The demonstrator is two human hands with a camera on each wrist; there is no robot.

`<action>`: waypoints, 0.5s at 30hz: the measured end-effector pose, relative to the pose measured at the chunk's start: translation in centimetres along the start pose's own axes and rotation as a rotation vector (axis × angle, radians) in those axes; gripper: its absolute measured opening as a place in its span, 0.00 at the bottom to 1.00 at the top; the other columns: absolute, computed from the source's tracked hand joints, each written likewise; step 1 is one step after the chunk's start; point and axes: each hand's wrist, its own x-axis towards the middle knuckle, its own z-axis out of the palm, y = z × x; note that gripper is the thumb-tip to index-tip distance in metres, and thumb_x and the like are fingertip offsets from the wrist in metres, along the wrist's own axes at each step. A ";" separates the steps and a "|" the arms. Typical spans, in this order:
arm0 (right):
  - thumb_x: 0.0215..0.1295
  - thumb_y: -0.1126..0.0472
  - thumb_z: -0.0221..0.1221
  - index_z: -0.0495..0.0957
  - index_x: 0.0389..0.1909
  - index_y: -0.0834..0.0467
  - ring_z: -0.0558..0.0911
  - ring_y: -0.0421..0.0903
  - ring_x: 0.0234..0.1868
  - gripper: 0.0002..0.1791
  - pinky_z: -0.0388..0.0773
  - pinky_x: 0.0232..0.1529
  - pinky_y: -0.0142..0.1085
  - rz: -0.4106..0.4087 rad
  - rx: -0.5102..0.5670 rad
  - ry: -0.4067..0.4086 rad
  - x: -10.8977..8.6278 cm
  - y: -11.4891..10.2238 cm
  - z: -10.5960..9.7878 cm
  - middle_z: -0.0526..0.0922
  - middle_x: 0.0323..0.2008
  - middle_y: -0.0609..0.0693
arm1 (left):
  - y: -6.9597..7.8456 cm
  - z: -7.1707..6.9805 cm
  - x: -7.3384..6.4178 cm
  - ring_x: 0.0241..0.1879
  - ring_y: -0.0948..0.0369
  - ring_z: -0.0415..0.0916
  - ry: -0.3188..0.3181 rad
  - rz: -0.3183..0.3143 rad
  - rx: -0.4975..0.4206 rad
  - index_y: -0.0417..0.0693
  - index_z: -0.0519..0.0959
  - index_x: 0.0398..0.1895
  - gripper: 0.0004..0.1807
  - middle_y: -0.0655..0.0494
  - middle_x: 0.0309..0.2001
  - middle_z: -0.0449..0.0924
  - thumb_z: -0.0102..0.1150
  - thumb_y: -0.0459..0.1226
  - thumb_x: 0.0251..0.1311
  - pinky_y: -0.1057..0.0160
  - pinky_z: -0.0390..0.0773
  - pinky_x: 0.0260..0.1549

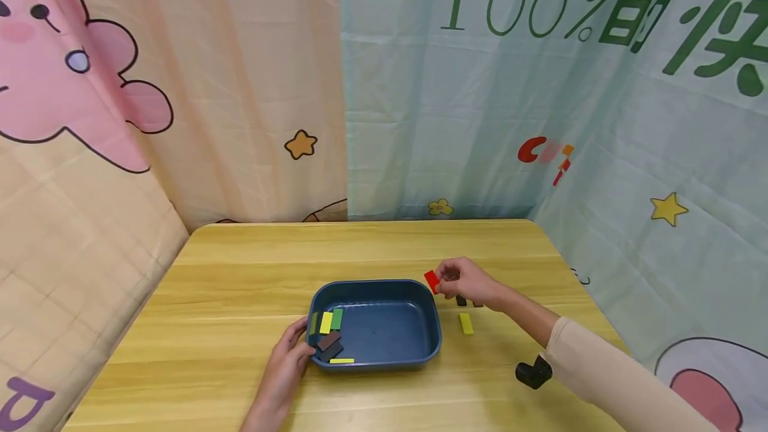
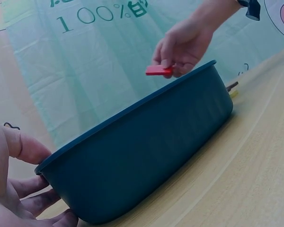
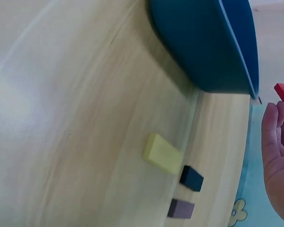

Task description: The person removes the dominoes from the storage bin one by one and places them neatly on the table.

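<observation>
My right hand (image 1: 468, 280) pinches a flat red block (image 1: 431, 281) between thumb and fingers, just above the far right corner of a dark blue plastic basin (image 1: 384, 364). The left wrist view shows the red block (image 2: 157, 70) held above the basin's rim. My left hand (image 1: 289, 359) grips the basin's left end, with the thumb (image 2: 31, 149) at the rim and the other fingers against the outer wall. Inside the basin, at its left end, lie a green block (image 1: 337, 319), yellow blocks (image 1: 326, 323) and dark brown and black blocks (image 1: 331, 351).
On the wooden table (image 1: 240, 272), right of the basin, lie a yellow block (image 3: 162, 154), a black block (image 3: 191, 178) and a brown block (image 3: 181, 208). A black strapped device (image 1: 533, 373) sits at the right wrist. Printed curtains (image 1: 396, 85) hang behind the table.
</observation>
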 end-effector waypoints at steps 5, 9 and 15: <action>0.66 0.67 0.61 0.79 0.39 0.65 0.83 0.64 0.37 0.05 0.83 0.37 0.46 0.062 0.033 0.040 -1.6 1.5 -0.9 0.82 0.34 0.60 | 0.0 -0.1 -0.1 0.68 0.49 0.62 0.006 -0.017 0.012 0.34 0.59 0.76 0.33 0.37 0.77 0.53 0.44 0.24 0.65 0.72 0.72 0.51; 0.66 0.68 0.62 0.79 0.41 0.67 0.84 0.64 0.40 0.06 0.85 0.42 0.49 0.092 0.069 0.069 -2.9 3.1 -1.7 0.82 0.34 0.57 | 0.0 0.0 -0.1 0.68 0.49 0.61 0.001 -0.021 0.009 0.34 0.59 0.76 0.33 0.37 0.77 0.53 0.44 0.24 0.66 0.72 0.72 0.51; 0.66 0.69 0.63 0.79 0.41 0.69 0.83 0.55 0.38 0.07 0.85 0.44 0.48 0.159 0.109 0.114 -4.6 5.3 -2.1 0.82 0.34 0.56 | 0.2 0.0 0.0 0.69 0.49 0.60 0.001 -0.028 0.015 0.35 0.58 0.77 0.34 0.38 0.78 0.52 0.44 0.24 0.66 0.73 0.71 0.51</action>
